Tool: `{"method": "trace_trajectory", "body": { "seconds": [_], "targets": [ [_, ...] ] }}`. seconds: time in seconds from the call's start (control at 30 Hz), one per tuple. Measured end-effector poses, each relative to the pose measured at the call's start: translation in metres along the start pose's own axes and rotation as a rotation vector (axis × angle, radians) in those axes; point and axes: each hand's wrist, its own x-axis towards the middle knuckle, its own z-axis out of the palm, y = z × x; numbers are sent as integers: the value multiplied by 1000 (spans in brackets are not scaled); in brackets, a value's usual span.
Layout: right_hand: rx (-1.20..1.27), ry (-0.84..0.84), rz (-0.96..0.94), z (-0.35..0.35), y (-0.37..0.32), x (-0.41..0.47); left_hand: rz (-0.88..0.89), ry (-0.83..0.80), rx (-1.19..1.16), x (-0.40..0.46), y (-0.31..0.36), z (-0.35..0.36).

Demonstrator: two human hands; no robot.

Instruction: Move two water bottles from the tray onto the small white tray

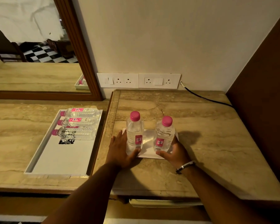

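Left hand (120,150): spread open, palm at the left edge of the small flat white tray (148,143), thumb against the left clear plastic bottle with pink cap (135,131); not gripping.
Right hand (174,152): open, cupping the right matching bottle (164,135).
Bottles: upright, caps up.
Large white rimmed tray (39,152): left counter; three bottles (78,122) lying sideways, caps left.
Counter (208,143): beige marble.
Wall: sockets (138,80), mirror (31,46).

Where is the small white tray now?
In the head view, the small white tray lies on the raised right counter, under two upright bottles, between both hands.
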Motion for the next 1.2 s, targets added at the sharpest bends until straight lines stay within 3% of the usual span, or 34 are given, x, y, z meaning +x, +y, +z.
{"method": "trace_trajectory", "body": {
  "seconds": [1.03, 1.2],
  "targets": [
    [64, -15, -65, -9, -1, 1, 65, -25, -94, -3, -8, -4],
    [33, 54, -102, -11, 2, -2, 96, 6, -114, -3, -7, -4]
  ]
}}
